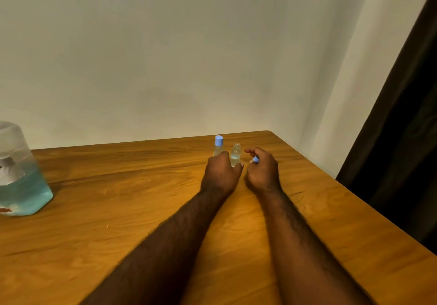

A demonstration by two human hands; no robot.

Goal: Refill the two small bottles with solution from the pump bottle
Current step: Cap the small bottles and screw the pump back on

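Observation:
Two small clear bottles stand side by side near the table's far right corner. The capped bottle (218,146) on the left wears a blue cap. The uncapped bottle (235,154) on the right has an open neck and a little clear liquid inside. My left hand (221,174) grips the base of the uncapped bottle, with its thumb at the bottle's right side. Just right of that bottle, my right hand (262,170) pinches a small blue cap (255,159) in its curled fingers. A large bottle of blue liquid (21,177) stands at the left edge, its top cut off by the frame.
The wooden table (132,200) runs to a plain wall behind the bottles. Its right edge slants toward me, with a dark curtain (406,115) hanging beyond it.

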